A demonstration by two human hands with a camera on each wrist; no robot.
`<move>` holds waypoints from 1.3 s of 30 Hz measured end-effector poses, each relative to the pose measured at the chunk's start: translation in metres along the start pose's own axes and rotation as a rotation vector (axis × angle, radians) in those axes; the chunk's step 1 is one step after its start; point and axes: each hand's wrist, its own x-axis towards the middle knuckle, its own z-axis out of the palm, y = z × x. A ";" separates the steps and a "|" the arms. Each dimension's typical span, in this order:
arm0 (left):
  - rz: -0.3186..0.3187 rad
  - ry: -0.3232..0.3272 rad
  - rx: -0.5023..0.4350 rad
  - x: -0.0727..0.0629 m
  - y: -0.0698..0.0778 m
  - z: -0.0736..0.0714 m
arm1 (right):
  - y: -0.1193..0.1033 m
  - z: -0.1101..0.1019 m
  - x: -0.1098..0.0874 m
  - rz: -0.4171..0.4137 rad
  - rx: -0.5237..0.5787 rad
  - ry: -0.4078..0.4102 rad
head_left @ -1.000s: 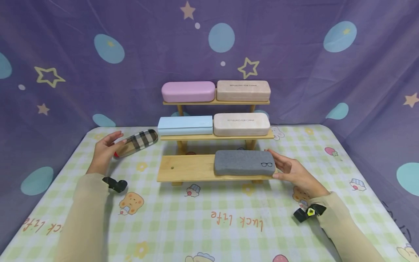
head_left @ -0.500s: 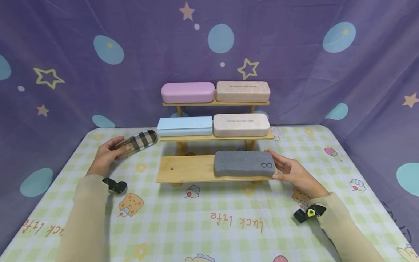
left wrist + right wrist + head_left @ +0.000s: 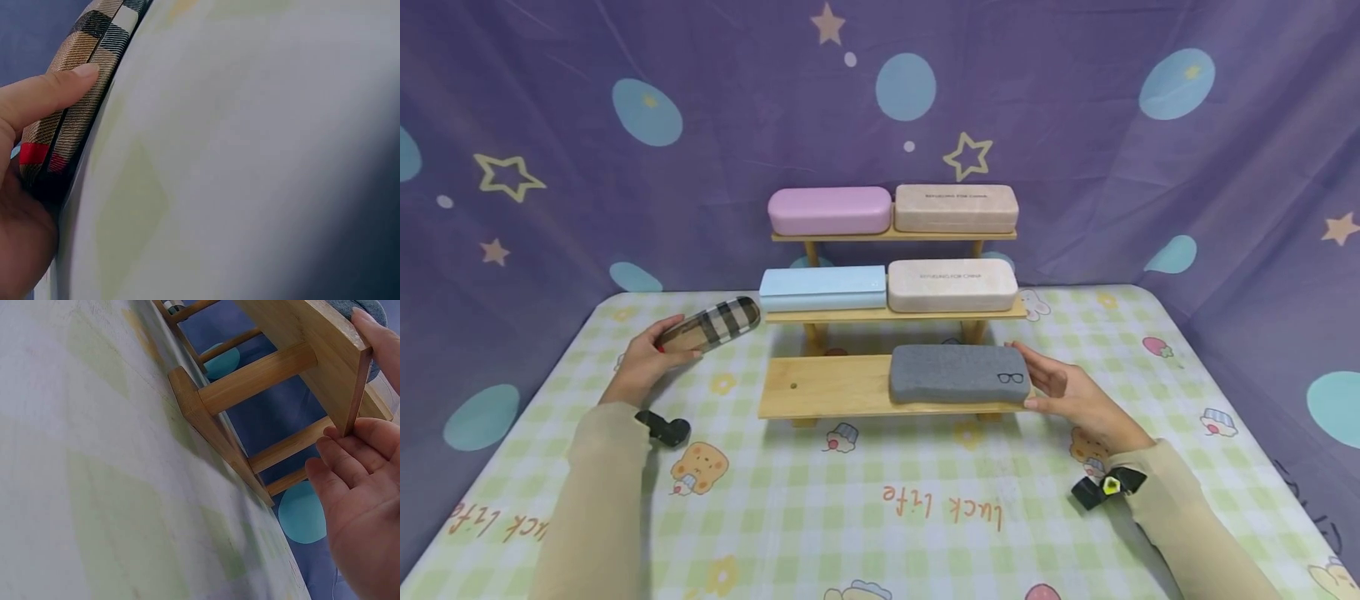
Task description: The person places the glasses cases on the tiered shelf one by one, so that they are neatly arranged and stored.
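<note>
At the left of the head view, my left hand (image 3: 642, 364) holds one end of a plaid glasses case (image 3: 724, 323) that lies slanted near the table. In the left wrist view the thumb (image 3: 62, 87) presses along the side of the plaid case (image 3: 87, 103), near a red stripe; the other fingers are mostly hidden. My right hand (image 3: 1078, 398) grips the right end of the lowest shelf on a wooden stepped stand (image 3: 827, 387). Its thumb and fingers span the board's end in the right wrist view. A grey glasses case (image 3: 955, 372) rests on that shelf, right beside this hand.
Higher on the stand sit a light blue case (image 3: 823, 289) and a cream case (image 3: 952, 286), then a pink case (image 3: 830, 212) and a beige case (image 3: 957, 210). A checked cloth (image 3: 820, 517) covers the table; a purple curtain (image 3: 730, 167) hangs behind.
My left hand has closed round the near end of the plaid glasses case, its thumb shifting to the near side. My right hand and the stand have stayed put.
</note>
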 end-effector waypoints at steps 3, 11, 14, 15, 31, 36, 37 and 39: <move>0.002 0.038 0.015 0.000 -0.001 0.000 | -0.001 0.000 0.000 -0.010 0.000 -0.002; -0.035 0.113 0.037 -0.002 -0.001 0.001 | 0.001 0.000 0.002 -0.048 0.002 -0.011; -0.025 0.136 0.056 -0.004 0.005 0.000 | 0.001 0.000 0.002 -0.055 -0.004 -0.018; -0.017 0.144 0.050 -0.005 0.007 0.000 | 0.001 0.000 0.002 -0.057 -0.001 -0.022; -0.009 0.291 -0.165 -0.036 0.058 -0.008 | 0.000 -0.001 0.000 -0.038 0.037 -0.014; -0.005 0.296 -0.342 -0.048 0.073 -0.012 | 0.001 -0.001 0.000 -0.037 0.026 -0.016; -0.001 0.292 -0.395 -0.051 0.076 -0.012 | 0.001 0.000 0.000 -0.035 0.026 -0.014; 0.008 0.292 -0.492 -0.056 0.081 -0.013 | 0.001 0.000 0.000 -0.037 0.025 -0.014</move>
